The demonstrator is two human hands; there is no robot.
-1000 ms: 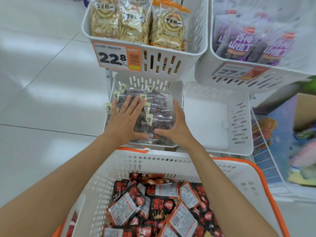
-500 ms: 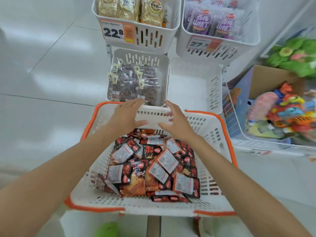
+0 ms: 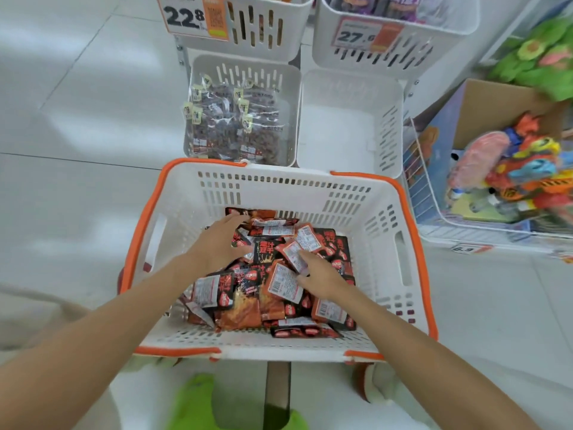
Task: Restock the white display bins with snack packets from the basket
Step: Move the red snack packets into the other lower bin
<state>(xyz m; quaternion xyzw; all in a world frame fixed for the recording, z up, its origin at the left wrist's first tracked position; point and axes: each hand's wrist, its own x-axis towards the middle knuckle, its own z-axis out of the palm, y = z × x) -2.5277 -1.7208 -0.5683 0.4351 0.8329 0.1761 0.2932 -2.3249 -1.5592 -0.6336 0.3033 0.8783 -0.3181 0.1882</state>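
A white basket with an orange rim (image 3: 403, 212) sits in front of me, holding several red and black snack packets (image 3: 248, 305). My left hand (image 3: 217, 240) lies flat on the packets at the pile's far left, fingers spread. My right hand (image 3: 322, 274) rests on the pile's middle, fingertips touching a packet with a white label (image 3: 302, 246). Beyond the basket stand two lower white bins: the left bin (image 3: 291, 88) holds clear bags of dark snacks (image 3: 232, 125), the right bin (image 3: 350, 128) holds nothing.
Two upper white bins carry price tags, 22.8 (image 3: 193, 17) and 27.6 (image 3: 362, 34). A wire rack with colourful toys (image 3: 511, 169) and a cardboard box stand at the right. White tiled floor lies to the left. Something green (image 3: 198, 401) shows below the basket.
Both hands left the bags in the lower left bin, drew back over the basket's far rim, and dropped onto the packets inside. The view tilted down toward the basket.
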